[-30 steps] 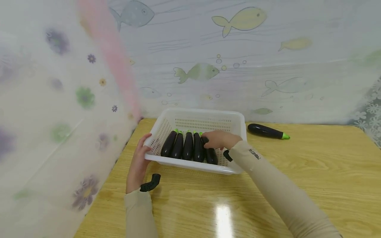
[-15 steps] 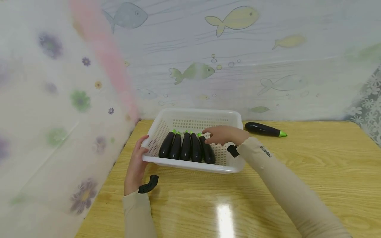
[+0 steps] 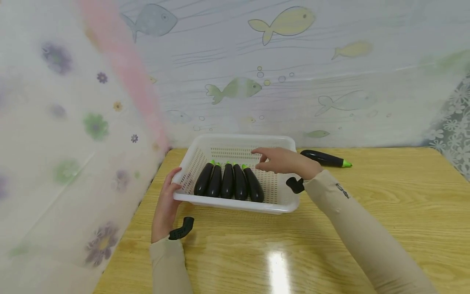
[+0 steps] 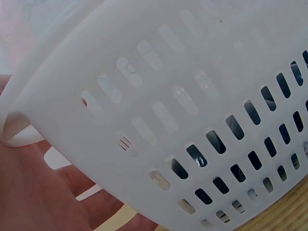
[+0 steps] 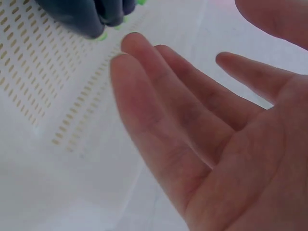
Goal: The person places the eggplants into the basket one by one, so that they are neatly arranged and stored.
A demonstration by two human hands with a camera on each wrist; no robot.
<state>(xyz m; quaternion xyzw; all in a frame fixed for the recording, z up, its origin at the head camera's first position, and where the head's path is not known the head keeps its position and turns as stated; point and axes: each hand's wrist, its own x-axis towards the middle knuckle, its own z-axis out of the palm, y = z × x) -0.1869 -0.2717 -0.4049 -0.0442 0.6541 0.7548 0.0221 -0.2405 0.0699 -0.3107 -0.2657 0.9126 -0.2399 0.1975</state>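
Note:
A white plastic basket (image 3: pixel 236 203) with slotted walls stands on the table, and several dark eggplants (image 3: pixel 227 181) with green stem ends lie side by side in it. My left hand (image 3: pixel 166 210) grips the basket's left front corner. In the left wrist view, its fingers pass behind the slotted wall (image 4: pixel 120 110), partly hidden. Over the basket's right part hovers my right hand (image 3: pixel 288 161), fingers extended and holding nothing. The right wrist view has the palm (image 5: pixel 260 168) apart from the eggplants (image 5: pixel 77 17).
One more eggplant (image 3: pixel 321 158) lies on the wooden table (image 3: pixel 367 212) just right of the basket, near the back edge. A patterned curtain with fish (image 3: pixel 242 87) hangs behind, and a flowered one (image 3: pixel 55 163) borders the left side.
My right hand has let go of the rightmost eggplant in the row and moved up and right, away from it. The left hand keeps its grip on the basket. The head view has shifted slightly.

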